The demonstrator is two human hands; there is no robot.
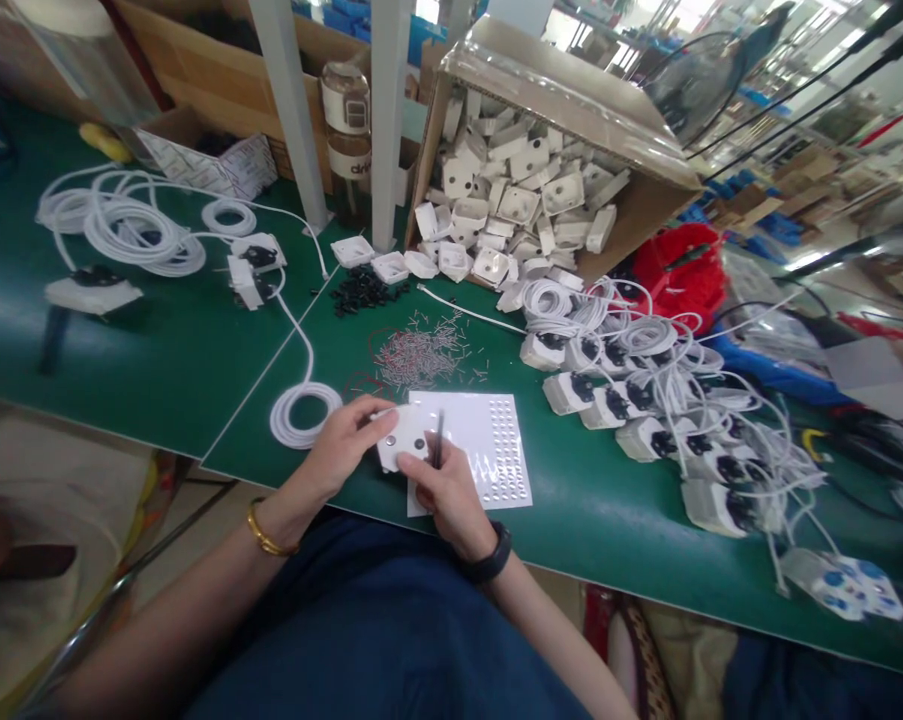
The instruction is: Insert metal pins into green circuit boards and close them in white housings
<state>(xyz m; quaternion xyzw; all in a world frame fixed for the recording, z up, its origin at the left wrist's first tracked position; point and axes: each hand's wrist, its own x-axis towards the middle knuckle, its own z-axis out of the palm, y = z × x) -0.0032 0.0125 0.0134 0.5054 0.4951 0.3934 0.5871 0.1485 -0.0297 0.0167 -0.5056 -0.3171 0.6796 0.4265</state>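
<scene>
The case (404,428) sits between both hands, raised over the near edge of the table (586,500), a white piece with a paler round spot at 9 o'clock on its face and a darker one at 3. The step in hand looks like fine work on that face, with the case held steady and turned up to view. Work at those spots would call for the left hand (342,440) to keep the case firm while the right hand (455,495) brings the tool's tip onto it.

The left forearm reaches in from 7 o'clock; thumb and fingers pinch the case at its 10 o'clock corner, the wrist nearly straight. The right forearm comes from 5 o'clock, and its fingers are closed around a slim dark tool (440,430) whose upper end points to 12, while the thumb presses the case's lower edge. The hand hides the rest of the grip, and the tool's kind I cannot tell.

From the case, the sheet (462,440) of small dots lies at 3 o'clock, partly under the right hand, and the screws (417,355) at 12.
</scene>
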